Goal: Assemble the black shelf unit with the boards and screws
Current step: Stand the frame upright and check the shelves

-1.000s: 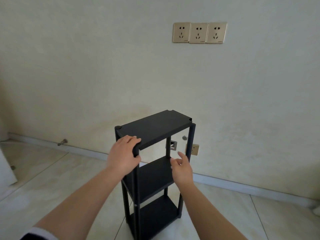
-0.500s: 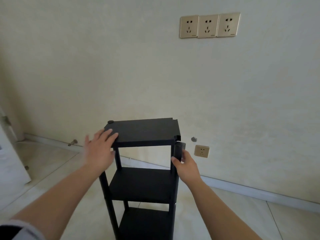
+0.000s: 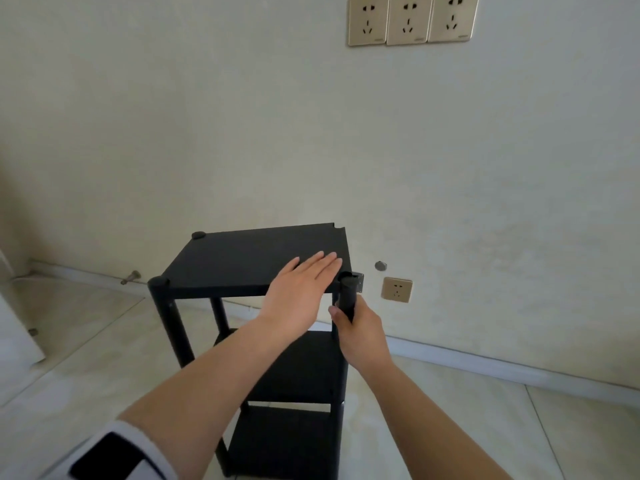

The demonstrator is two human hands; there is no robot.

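Observation:
A black three-tier shelf unit [image 3: 242, 258] stands upright on the tiled floor near the wall. My left hand [image 3: 301, 292] lies flat with straight fingers on the near right part of the top board. My right hand [image 3: 360, 330] grips the near right corner post [image 3: 347, 294] just under the top board. Round black caps top the two left posts. The middle board [image 3: 304, 368] and the bottom board [image 3: 284, 441] show below my arms, partly hidden by them.
A cream wall stands just behind the shelf, with a low socket [image 3: 397, 289] and a round stud [image 3: 380, 265] to the right and a triple socket plate [image 3: 412, 19] high up. A door stopper [image 3: 131, 277] sticks out at the skirting on the left.
My left hand moved from the top board's left edge across to its right side and now lies flat. My right hand closed round the right post. The view came closer.

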